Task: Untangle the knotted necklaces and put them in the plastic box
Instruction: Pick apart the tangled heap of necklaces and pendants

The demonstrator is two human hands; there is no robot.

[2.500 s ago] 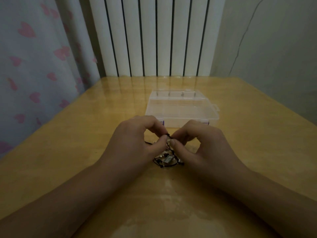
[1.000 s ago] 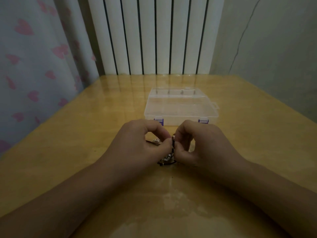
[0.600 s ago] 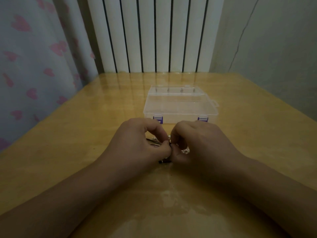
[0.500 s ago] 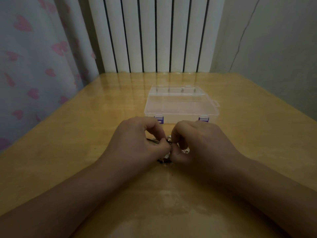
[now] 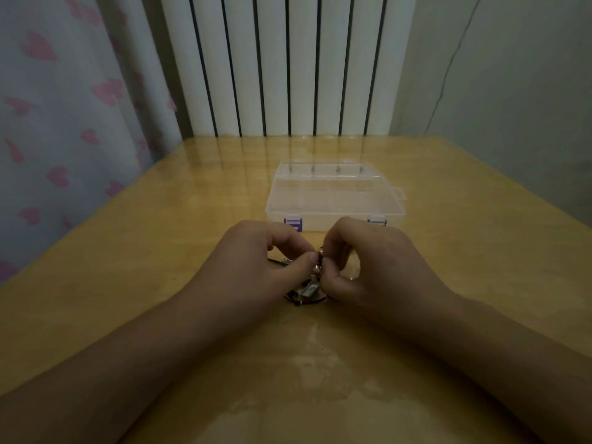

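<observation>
**Knot sits between your fingertips, box dead ahead**

Your left hand (image 5: 256,267) and right hand (image 5: 368,267) both pinch the necklaces (image 5: 309,288) at frame centre (tangle dangling below). The plastic box (image 5: 334,197) lies directly above, lid closed.

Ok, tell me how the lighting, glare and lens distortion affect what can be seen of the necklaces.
Head view: dim, flat room light leaves the knotted necklaces a dark clump between the left hand and right hand; single strands cannot be told apart. Pale glare patches lie on the glossy table near the camera. The wide-angle lens stretches the forearms; the plastic box is reasonably sharp.
</observation>
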